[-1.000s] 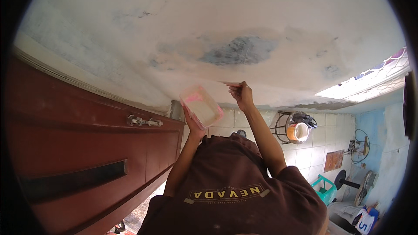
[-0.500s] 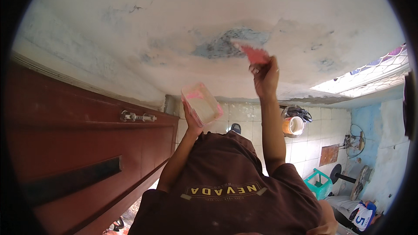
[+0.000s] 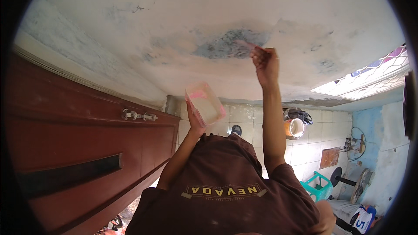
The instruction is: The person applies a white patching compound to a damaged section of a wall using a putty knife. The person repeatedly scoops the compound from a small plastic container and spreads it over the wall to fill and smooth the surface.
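My left hand (image 3: 194, 118) is wrapped round the side of a clear plastic tub (image 3: 198, 95) smeared with pink. Pale paste seems to cover its bottom. Up at the wall, my right hand (image 3: 266, 64) grips a red putty scraper (image 3: 246, 44), now seen nearly edge-on and blurred. Its blade is over a dark grey-blue rough patch (image 3: 220, 47) in the pale wall (image 3: 183, 13); whether it touches the surface I cannot tell.
On the left is a dark red door (image 3: 82, 117) with a metal bolt (image 3: 139, 115). An orange-and-white bucket (image 3: 296, 127) stands on the tiled floor (image 3: 244, 114). Farther right are a green stool (image 3: 318, 185) and a barred opening (image 3: 370, 76).
My right hand has turned the scraper, so its broad red face no longer shows. The tub in my left hand has shifted slightly right.
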Demonstrator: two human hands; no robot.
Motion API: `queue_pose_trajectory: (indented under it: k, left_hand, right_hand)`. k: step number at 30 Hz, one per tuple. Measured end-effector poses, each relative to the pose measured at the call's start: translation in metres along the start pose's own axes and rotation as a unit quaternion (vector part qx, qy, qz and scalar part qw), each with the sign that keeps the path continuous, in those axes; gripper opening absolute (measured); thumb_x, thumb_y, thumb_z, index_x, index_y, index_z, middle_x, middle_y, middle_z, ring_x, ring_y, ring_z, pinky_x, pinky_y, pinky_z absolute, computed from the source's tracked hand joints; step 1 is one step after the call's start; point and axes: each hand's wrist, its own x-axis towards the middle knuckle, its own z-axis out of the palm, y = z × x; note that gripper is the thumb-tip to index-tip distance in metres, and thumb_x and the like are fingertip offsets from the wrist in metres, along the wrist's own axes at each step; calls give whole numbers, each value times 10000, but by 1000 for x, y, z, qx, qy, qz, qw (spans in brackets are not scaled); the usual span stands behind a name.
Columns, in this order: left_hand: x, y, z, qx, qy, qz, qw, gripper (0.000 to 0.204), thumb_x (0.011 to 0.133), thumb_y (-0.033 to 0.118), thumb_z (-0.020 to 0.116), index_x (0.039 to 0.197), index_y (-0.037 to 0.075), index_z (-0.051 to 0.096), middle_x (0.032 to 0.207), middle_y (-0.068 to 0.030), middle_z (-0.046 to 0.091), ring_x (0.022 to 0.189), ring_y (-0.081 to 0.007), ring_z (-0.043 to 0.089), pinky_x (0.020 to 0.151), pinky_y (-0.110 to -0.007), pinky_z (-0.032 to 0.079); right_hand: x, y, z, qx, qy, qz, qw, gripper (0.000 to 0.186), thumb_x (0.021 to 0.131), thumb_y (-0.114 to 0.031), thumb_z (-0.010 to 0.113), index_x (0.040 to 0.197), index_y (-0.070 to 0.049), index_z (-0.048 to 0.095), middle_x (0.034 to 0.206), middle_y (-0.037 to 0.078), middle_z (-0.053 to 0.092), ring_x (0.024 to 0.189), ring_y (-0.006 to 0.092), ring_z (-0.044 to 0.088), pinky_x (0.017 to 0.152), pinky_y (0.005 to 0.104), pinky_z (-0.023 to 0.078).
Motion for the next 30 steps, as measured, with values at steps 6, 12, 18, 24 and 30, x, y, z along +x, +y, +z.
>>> queue_pose_trajectory:
  k: [6,12,18,24,30]
  left_hand:
    - [6,-7,-9,-38,-20,-13,999,702,992,664,322,1540,229,263,1507,-56,397,1375,-284,426,1107,-509,399]
    - [11,-15,-19,-70,-53,-9,996,726,980,680,338,1539,223,266,1499,-60,400,1370,-284,427,1102,-501,405]
    - [1,-7,1,-7,-8,24,1000,742,976,689,331,1532,199,280,1473,-68,433,1350,-285,454,1097,-505,412]
    - [-5,-4,17,-47,-37,-33,998,749,976,693,320,1535,196,276,1473,-69,437,1346,-291,458,1101,-522,403]
    - [2,-3,-1,-29,2,20,999,716,971,689,357,1510,217,329,1463,-53,442,1345,-271,457,1104,-510,405]
  right_hand:
    - [-56,-10,-3,-39,-6,-97,995,293,965,-252,456,918,-4,604,720,120,643,614,192,600,579,309,491]
    - [-12,113,-99,-205,107,98,968,398,1016,-320,396,931,3,614,807,155,694,686,235,673,648,350,559]
    - [22,20,-5,-8,-66,-14,998,362,974,-218,394,984,76,605,1097,274,689,827,284,700,797,333,584]
    - [-44,-50,38,12,-53,-84,995,400,986,-256,378,1004,60,622,844,146,685,683,228,658,633,297,544]
    - [-18,85,-50,-143,51,99,983,352,985,-297,406,935,8,574,812,160,671,706,274,675,674,349,556]
